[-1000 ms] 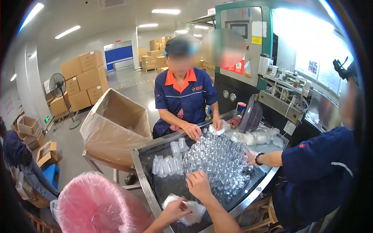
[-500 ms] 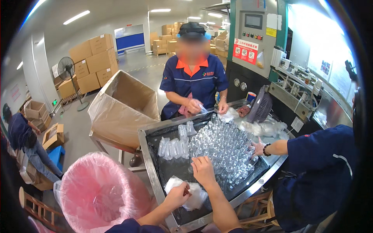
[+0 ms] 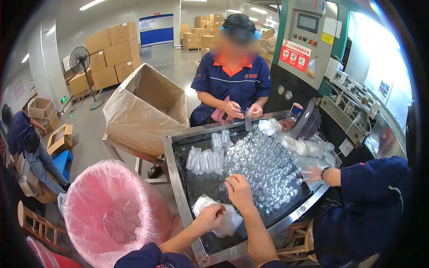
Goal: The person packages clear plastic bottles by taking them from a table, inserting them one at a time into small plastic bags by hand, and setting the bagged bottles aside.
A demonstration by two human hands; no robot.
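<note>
My left hand [image 3: 209,218] is above a pile of clear, thin plastic bags [image 3: 230,224] at the near part of the table, its fingers pinched together. Just beyond it my right hand [image 3: 240,192] is raised beside the near edge of a heap of clear, shiny cup-like pieces [image 3: 263,167], fingers curled in a pinch. Whether either hand holds a thin bag or piece is too small to make out. Left of the heap lie several pieces in clear bags [image 3: 206,161]. All rest on the black-lined, metal-rimmed table [image 3: 179,187].
Across the table a co-worker [image 3: 232,87] holds a clear bagged piece [image 3: 248,120]. At right another person's open hand [image 3: 315,172] reaches by the heap. A pink-lined bin [image 3: 111,214] stands at my left, a large lined carton [image 3: 145,107] beyond it, a dark fan [image 3: 307,119] at the far right.
The view has shifted slightly. My hands stay pinched near the same spots. The co-worker opposite now holds a clear piece upright in a bag; the right-hand person's hand has drawn back from the heap.
</note>
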